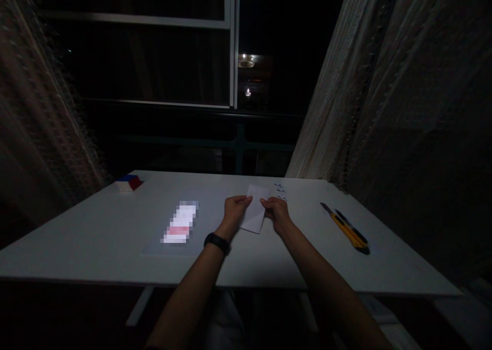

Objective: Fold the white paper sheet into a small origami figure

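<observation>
A white folded-looking piece of paper (pixel 255 211) is held between my two hands, tilted a little over the table. My left hand (pixel 233 210) grips its left edge, thumb on top and fingers underneath. On the opposite edge, my right hand (pixel 277 211) pinches it the same way, with the fingertips partly hidden behind the sheet. A black band (pixel 217 242) circles my left wrist. Just beyond my right hand lie several small dark curved pieces (pixel 281 191), too small to name.
The white table (pixel 96 237) carries a lit phone (pixel 180 223) on a pale sheet (pixel 154 246) at left. A colored cube (pixel 128 182) sits at the far left corner. To the right lie a yellow box cutter (pixel 348 232) and a dark pen-like stick (pixel 351 226). Curtains (pixel 326 83) hang behind.
</observation>
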A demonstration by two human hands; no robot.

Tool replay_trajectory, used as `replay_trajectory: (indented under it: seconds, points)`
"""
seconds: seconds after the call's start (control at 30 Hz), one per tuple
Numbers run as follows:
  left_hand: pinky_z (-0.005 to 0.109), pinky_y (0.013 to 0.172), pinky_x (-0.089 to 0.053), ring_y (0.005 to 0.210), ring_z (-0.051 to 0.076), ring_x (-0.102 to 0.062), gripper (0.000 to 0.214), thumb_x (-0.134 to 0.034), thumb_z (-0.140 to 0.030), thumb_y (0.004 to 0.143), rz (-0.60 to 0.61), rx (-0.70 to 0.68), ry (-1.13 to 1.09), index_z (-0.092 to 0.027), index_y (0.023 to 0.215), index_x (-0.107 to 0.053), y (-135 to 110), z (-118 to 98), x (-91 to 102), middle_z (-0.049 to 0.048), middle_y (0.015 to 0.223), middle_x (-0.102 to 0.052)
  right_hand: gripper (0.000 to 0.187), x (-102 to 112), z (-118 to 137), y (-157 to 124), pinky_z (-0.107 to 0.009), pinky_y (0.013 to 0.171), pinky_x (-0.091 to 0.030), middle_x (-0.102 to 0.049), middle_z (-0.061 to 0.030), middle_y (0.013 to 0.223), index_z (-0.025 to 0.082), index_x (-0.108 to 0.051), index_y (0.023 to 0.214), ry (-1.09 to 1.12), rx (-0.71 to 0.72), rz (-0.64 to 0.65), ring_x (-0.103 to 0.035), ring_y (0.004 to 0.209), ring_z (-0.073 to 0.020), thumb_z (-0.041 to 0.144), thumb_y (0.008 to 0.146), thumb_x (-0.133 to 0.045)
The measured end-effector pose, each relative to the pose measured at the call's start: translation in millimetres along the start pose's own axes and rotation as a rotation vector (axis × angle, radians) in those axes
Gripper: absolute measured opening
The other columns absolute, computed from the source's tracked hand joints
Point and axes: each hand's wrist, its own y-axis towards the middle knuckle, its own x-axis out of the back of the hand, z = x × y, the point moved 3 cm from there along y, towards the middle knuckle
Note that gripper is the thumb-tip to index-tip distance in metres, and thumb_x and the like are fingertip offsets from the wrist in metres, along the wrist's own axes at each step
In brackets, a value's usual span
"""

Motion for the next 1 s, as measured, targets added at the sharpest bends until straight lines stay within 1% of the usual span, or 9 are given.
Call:
replay_trajectory:
  seconds: [0.07,0.23,0.4,0.5,0.6,0.7,0.83,0.9,1.0]
  points:
    - [0.023,0.053,-0.041,0.057,0.015,-0.057,0.035,-0.076,-0.040,0.052,-0.002,0.009,-0.015,-0.010,0.067,-0.069,0.6,2.8,0.1,0.0060,0.064,-0.066,0.031,-0.3,0.8,-0.5,-0.024,0.043,-0.044,-0.054,0.0031,0.046,0.016,-0.049,0.046,0.006,0.003,0.006,-0.051,0.044,-0.0105,0.026,0.040,-0.078]
    - [0.023,0.053,-0.040,0.056,0.014,-0.056,0.034,-0.076,-0.040,0.050,-0.014,0.027,-0.037,-0.010,0.064,-0.068,1.6,5.6,0.3,0.0047,0.063,-0.065,0.028,0.5,5.6,-2.0,-0.024,0.042,-0.043,-0.053,0.0025,0.043,0.015,-0.051,0.044,-0.031,0.063,-0.035,-0.049,0.042,-0.0106,0.027,0.042,-0.077]
    - [0.024,0.052,-0.041,0.054,0.015,-0.057,0.038,-0.076,-0.042,0.051,0.014,0.083,-0.053,-0.009,0.069,-0.067,-1.1,3.2,-1.3,0.0071,0.065,-0.066,0.030,0.1,6.0,-2.3,-0.025,0.041,-0.043,-0.053,0.0024,0.043,0.016,-0.051,0.044,-0.035,0.070,-0.030,-0.049,0.042,-0.0112,0.028,0.041,-0.078]
    - [0.023,0.050,-0.040,0.053,0.014,-0.056,0.039,-0.077,-0.042,0.048,0.024,0.085,-0.037,-0.009,0.066,-0.066,-1.7,3.4,-1.8,0.0072,0.063,-0.065,0.031,-0.8,5.1,-2.2,-0.025,0.042,-0.044,-0.054,0.0021,0.044,0.015,-0.051,0.044,-0.039,0.055,-0.010,-0.050,0.042,-0.0114,0.028,0.039,-0.079]
    - [0.022,0.047,-0.038,0.050,0.012,-0.053,0.038,-0.077,-0.042,0.047,-0.011,0.069,0.002,-0.010,0.060,-0.063,-0.3,5.9,-0.3,0.0038,0.057,-0.061,0.032,-1.0,4.9,-1.6,-0.026,0.044,-0.047,-0.054,0.0027,0.044,0.016,-0.051,0.045,-0.030,0.028,0.009,-0.052,0.043,-0.0117,0.027,0.038,-0.079]
    - [0.021,0.046,-0.035,0.048,0.011,-0.050,0.037,-0.077,-0.042,0.047,-0.023,0.061,0.039,-0.011,0.059,-0.061,1.3,8.4,0.6,0.0013,0.053,-0.058,0.031,0.8,6.2,-0.4,-0.025,0.043,-0.047,-0.052,0.0035,0.041,0.015,-0.050,0.044,-0.036,0.021,-0.007,-0.051,0.042,-0.0113,0.023,0.037,-0.079]
    - [0.021,0.045,-0.034,0.048,0.010,-0.049,0.036,-0.077,-0.042,0.048,-0.015,0.053,0.058,-0.011,0.058,-0.061,2.3,9.8,0.5,0.0017,0.054,-0.058,0.028,1.8,6.2,1.3,-0.026,0.041,-0.048,-0.055,0.0018,0.044,0.015,-0.050,0.045,-0.026,-0.023,0.018,-0.053,0.043,-0.0123,0.021,0.040,-0.077]
    - [0.021,0.046,-0.034,0.048,0.011,-0.050,0.036,-0.076,-0.043,0.049,-0.001,0.064,0.053,-0.011,0.060,-0.062,2.5,11.1,0.1,0.0023,0.055,-0.059,0.028,1.4,5.0,2.2,-0.026,0.041,-0.048,-0.056,0.0010,0.046,0.015,-0.050,0.047,-0.008,-0.047,0.042,-0.053,0.044,-0.0121,0.024,0.042,-0.077]
    - [0.022,0.046,-0.035,0.049,0.012,-0.051,0.036,-0.075,-0.043,0.050,0.018,0.070,0.052,-0.011,0.061,-0.063,3.0,13.4,-0.1,0.0024,0.054,-0.058,0.030,1.4,3.9,3.4,-0.025,0.038,-0.047,-0.056,0.0011,0.047,0.015,-0.050,0.049,0.003,-0.055,0.047,-0.052,0.042,-0.0115,0.029,0.045,-0.077]
